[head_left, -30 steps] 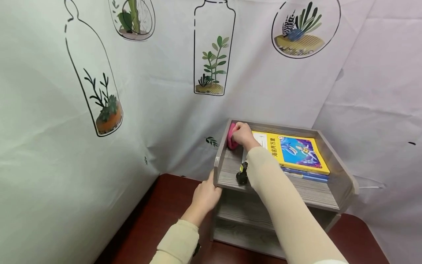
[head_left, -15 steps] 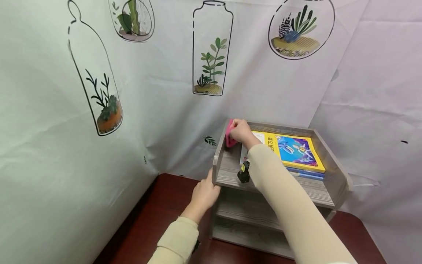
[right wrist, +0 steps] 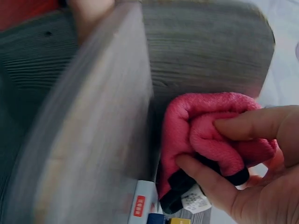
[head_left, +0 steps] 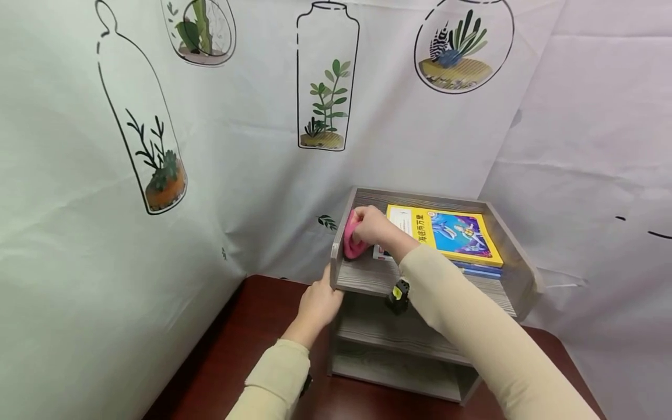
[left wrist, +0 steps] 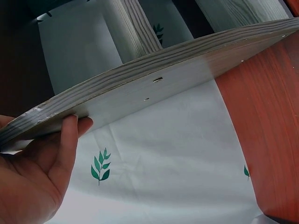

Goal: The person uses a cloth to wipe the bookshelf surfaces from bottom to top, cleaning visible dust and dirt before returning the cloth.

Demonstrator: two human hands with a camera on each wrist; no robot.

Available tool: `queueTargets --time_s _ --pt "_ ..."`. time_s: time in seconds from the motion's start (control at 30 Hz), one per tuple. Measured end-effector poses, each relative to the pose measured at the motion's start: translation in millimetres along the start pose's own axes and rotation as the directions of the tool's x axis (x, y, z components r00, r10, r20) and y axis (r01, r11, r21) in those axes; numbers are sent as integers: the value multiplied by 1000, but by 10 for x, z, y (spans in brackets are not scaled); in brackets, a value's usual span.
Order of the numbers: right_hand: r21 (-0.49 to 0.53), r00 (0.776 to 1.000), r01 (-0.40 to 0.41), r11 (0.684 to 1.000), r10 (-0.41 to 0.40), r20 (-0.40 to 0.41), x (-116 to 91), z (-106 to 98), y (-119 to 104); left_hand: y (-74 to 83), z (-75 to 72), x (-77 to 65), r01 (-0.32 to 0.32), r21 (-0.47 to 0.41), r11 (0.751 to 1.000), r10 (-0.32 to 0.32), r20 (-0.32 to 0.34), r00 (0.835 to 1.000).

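Note:
A folded pink cloth with dark edging and a white tag is pinched between my right hand's thumb and fingers. It lies against the inner face of the left side panel, on the top shelf of a grey wood-grain bookshelf. My left hand holds the front edge of that panel just below the top shelf. In the left wrist view, its fingertips press on the panel's outer face. The right hand's palm is hidden in the head view.
Stacked books, a yellow one uppermost, lie flat on the top shelf, right of the cloth. Lower shelves are underneath. The bookshelf stands on a dark red table before a white fabric backdrop printed with plants in jars.
My right hand has moved the pink cloth along the left panel, first slightly up and back, then forward toward the front edge. The left hand keeps its hold. The head view has shifted slightly.

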State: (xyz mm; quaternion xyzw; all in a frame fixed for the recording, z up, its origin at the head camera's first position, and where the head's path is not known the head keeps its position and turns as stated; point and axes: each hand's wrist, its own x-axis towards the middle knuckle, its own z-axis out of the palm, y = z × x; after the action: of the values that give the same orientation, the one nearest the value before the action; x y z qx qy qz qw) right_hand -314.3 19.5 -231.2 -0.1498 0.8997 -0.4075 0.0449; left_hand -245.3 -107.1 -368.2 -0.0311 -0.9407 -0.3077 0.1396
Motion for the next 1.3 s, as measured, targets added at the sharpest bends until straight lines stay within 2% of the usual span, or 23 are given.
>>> queueTargets --time_s 0.17,0.3,0.43,0.63,0.77,0.87,0.9,0.97,1.03,1.13,1.2,1.27,1.3 --pt "-121 1000 23 992 -21 11 -56 57 44 -6 -19 18 -4 -5 1000 4 10 1000" --pt "-111 999 -25 993 28 24 -45 43 90 -5 -11 -4 -7 -16 1000 7 -4 1000" --pt "-129 997 -52 990 59 49 56 14 117 -22 -5 3 -4 -24 1000 4 -11 1000" --pt "-218 997 -62 974 71 31 249 -18 135 -21 6 -11 -27 -20 999 26 -26 999" --pt "-250 987 -122 960 145 75 391 -58 99 -25 19 -24 -32 -13 999 32 -34 999" --pt "-268 971 -165 949 204 125 562 -57 127 -32 14 -38 -24 -15 1000 23 -25 999" --pt "-268 968 -168 949 210 135 701 -41 219 -33 9 -43 -20 -19 1000 20 -22 1000" --pt "-266 966 -173 948 216 141 1049 10 488 -35 3 -52 -14 -25 1000 13 -21 1000" --pt "-267 972 -146 953 188 139 1455 70 840 -34 0 -60 -11 -24 1000 11 -24 1000" --pt "-359 976 -135 923 187 114 1828 99 1162 -29 8 -67 -17 -13 1000 16 -30 999" --pt "-427 990 -79 901 120 69 1884 81 1222 -22 13 -67 -23 -7 1000 22 -31 999" --pt "-444 992 -110 889 128 12 1697 35 1031 -17 16 -59 -29 -2 1000 29 -33 999" --pt "-432 993 -116 894 116 -27 1617 21 937 -13 13 -51 -32 -1 999 32 -36 999"
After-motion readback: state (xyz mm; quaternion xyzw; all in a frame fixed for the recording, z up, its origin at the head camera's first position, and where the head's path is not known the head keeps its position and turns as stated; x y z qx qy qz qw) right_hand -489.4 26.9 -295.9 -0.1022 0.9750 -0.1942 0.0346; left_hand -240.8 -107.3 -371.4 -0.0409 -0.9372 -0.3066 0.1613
